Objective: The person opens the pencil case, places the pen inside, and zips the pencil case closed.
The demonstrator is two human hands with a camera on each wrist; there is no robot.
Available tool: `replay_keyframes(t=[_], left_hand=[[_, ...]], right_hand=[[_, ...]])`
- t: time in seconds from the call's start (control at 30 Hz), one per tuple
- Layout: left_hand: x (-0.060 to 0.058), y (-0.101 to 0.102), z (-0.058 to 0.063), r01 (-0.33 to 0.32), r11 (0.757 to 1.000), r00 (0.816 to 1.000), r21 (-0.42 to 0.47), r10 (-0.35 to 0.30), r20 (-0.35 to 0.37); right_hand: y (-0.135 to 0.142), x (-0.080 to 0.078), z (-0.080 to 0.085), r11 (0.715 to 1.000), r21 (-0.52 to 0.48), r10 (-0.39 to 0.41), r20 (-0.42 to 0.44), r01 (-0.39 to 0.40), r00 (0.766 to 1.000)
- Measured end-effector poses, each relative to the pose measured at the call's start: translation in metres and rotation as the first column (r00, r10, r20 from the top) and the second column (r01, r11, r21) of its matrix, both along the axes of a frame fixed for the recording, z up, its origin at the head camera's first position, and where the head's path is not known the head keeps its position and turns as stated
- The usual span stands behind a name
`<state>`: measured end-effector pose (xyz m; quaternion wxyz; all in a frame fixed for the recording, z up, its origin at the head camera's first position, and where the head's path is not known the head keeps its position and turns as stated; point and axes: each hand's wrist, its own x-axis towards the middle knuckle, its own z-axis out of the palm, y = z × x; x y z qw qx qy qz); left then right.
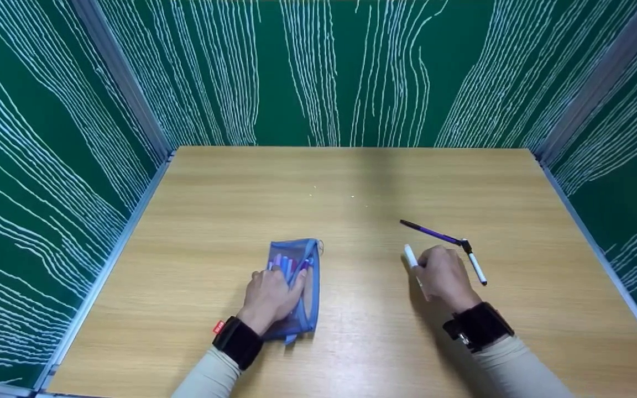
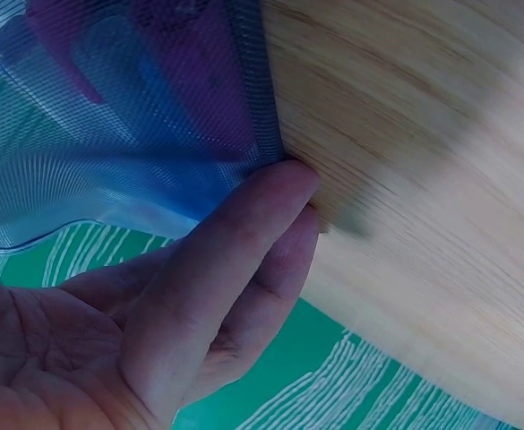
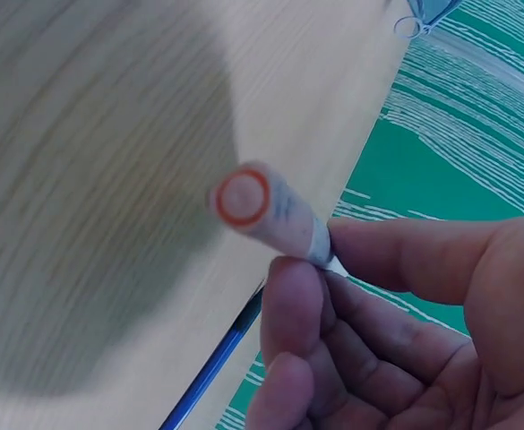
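My left hand (image 1: 273,296) grips a blue mesh pencil case (image 1: 312,309) lying on the table, its thumb across the top. Several pens (image 1: 285,264) in purple, blue and pink show inside the case. In the left wrist view, fingertips (image 2: 288,184) hold the dark edge of the mesh (image 2: 154,98). To the right, my right hand (image 1: 445,276) pinches a white marker (image 1: 410,257) between thumb and fingers. Up close in the right wrist view, the marker (image 3: 284,215) has an orange ring on its end. The hand hides part of it in the head view.
Just beyond my right hand lie a purple pen (image 1: 432,232) with a dark end and a white marker with a black cap (image 1: 476,265), their ends meeting. Small white specks (image 1: 352,196) dot the wooden table (image 1: 230,188). Green walls (image 1: 346,72) with white lines enclose three sides.
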<state>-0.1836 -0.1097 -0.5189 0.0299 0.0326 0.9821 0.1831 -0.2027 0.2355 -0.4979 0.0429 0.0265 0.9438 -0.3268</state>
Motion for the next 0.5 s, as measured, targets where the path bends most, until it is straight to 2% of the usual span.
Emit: replay_keyframes(t=[0.07, 0.3, 0.5], left_hand=[[0.0, 0.0, 0.0, 0.0, 1.0, 1.0, 0.0, 0.0, 0.002], [0.0, -0.001, -0.001, 0.008, 1.0, 0.999, -0.012, -0.008, -0.042], [0.0, -0.001, 0.0, 0.0, 1.0, 1.0, -0.012, 0.0, -0.023]], right_hand=[[-0.004, -0.001, 0.0, 0.999, -0.04, -0.005, 0.03, 0.006, 1.0], [-0.019, -0.006, 0.0, 0.998, -0.065, 0.0, 0.062, 0.004, 0.998], [-0.034, -0.008, -0.001, 0.99, -0.136, -0.009, 0.127, 0.026, 0.992]])
